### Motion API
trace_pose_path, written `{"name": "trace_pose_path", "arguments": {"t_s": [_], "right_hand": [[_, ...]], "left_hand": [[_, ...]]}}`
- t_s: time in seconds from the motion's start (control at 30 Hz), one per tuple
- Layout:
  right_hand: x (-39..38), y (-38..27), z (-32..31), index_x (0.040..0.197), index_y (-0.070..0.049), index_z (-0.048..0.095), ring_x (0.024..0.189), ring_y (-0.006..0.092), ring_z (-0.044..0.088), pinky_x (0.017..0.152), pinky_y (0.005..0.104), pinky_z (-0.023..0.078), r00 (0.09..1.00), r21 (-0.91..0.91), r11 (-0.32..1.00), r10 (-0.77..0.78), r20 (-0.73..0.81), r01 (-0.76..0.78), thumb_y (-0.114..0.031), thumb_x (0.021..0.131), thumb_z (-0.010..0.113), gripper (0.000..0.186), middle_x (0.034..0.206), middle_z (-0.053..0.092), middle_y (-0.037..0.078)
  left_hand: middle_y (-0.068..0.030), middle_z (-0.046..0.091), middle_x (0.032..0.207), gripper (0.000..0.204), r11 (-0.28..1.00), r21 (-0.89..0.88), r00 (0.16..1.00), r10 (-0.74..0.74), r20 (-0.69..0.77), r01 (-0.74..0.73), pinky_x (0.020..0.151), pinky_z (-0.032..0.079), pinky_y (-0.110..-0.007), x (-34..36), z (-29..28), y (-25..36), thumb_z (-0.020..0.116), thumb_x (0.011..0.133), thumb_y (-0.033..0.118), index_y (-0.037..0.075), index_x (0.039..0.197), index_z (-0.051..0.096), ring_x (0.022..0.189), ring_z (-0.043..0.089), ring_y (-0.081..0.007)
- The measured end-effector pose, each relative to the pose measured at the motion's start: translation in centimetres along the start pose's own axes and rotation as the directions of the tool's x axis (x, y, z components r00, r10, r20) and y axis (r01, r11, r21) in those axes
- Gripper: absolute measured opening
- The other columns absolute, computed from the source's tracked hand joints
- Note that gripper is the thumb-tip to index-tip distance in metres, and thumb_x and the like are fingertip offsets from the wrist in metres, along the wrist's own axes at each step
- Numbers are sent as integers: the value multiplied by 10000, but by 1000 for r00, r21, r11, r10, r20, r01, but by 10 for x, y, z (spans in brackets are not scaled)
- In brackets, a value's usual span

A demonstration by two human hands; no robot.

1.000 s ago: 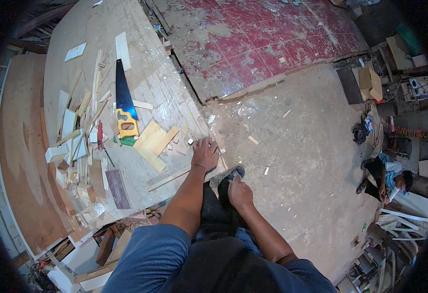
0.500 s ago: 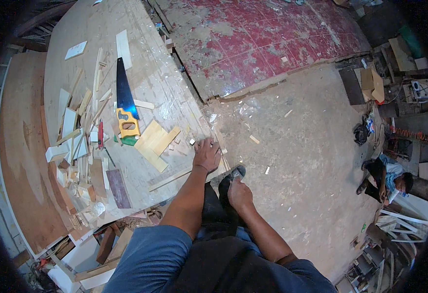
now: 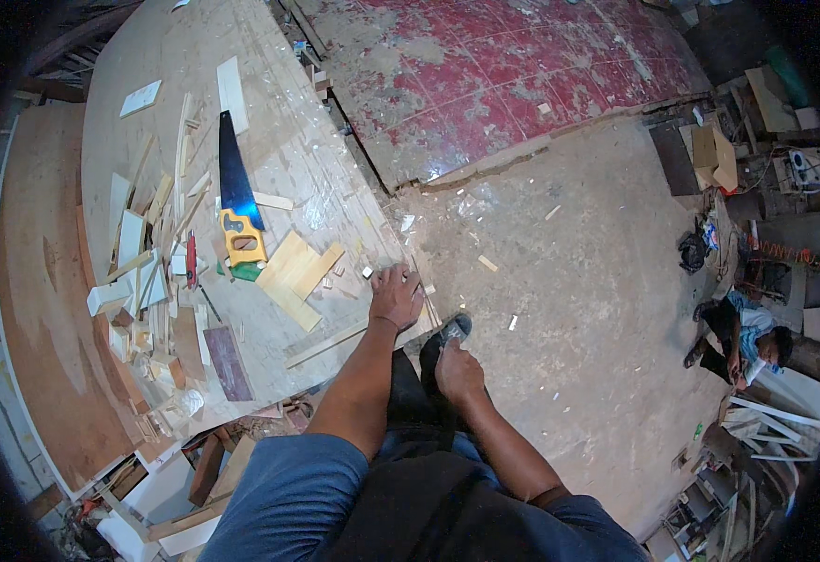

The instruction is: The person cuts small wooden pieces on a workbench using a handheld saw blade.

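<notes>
My left hand [image 3: 397, 297] bears down at the right edge of the plywood table [image 3: 321, 173], its fingers bent over a thin wood strip [image 3: 327, 344] that runs beneath it. Close by at the lower right, my right hand [image 3: 461, 373] is closed, thumb side up, just off the table's corner; whatever lies inside its fingers is too dark to make out. A dark shoe [image 3: 458, 327] shows below it. Left of my left hand lie flat pale wood pieces [image 3: 290, 273], small offcuts [image 3: 332, 281] and a handsaw [image 3: 241, 220] with a yellow handle and dark blade.
Wood scraps [image 3: 143, 258], a red-handled tool [image 3: 192, 259] and a purplish board [image 3: 228, 363] cover the table's left part. A brown panel [image 3: 49, 300] stands beyond. Chips dot the concrete floor [image 3: 578, 309]. Another person [image 3: 747, 342] sits far right, near piled boards [image 3: 780, 431].
The view has shifted very slightly, so the table and saw appear a little further left. Both my hands keep nearly the same place and shape.
</notes>
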State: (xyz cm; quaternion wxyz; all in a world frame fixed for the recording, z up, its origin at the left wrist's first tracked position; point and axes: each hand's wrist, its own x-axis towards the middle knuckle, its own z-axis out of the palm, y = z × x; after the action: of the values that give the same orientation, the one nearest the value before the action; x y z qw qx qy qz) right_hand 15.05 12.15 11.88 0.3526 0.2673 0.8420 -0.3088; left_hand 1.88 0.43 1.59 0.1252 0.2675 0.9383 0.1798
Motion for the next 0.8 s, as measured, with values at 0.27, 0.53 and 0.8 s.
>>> {"name": "trace_pose_path", "arguments": {"t_s": [0.27,0.53,0.8], "right_hand": [[-4,0,-14,1053,76,511,866,492,640,784,565,495,1000,5,1000,-21,-12,21,-269,972,403,371,887,639,341],[-5,-2,-15,1048,71,516,852,488,643,773,564,498,999,-18,999,-39,0,39,-251,963,413,349,881,642,337],[-6,-7,-23,997,68,499,847,481,650,757,564,503,999,-36,999,-39,-18,38,-184,924,389,285,884,644,332]], "left_hand": [[-99,489,1113,269,1000,-4,1000,1,15,-1,988,269,-489,0,-3,2,578,828,305,121,1022,611,1105,434,-299],[-106,491,1118,298,1000,-10,1000,-15,27,16,991,263,-501,1,-4,2,587,816,316,119,1039,602,1105,440,-305],[-120,497,1127,310,1000,-30,1000,-10,-12,9,977,274,-502,-1,2,-2,617,776,280,99,1027,592,1107,445,-315]]}}
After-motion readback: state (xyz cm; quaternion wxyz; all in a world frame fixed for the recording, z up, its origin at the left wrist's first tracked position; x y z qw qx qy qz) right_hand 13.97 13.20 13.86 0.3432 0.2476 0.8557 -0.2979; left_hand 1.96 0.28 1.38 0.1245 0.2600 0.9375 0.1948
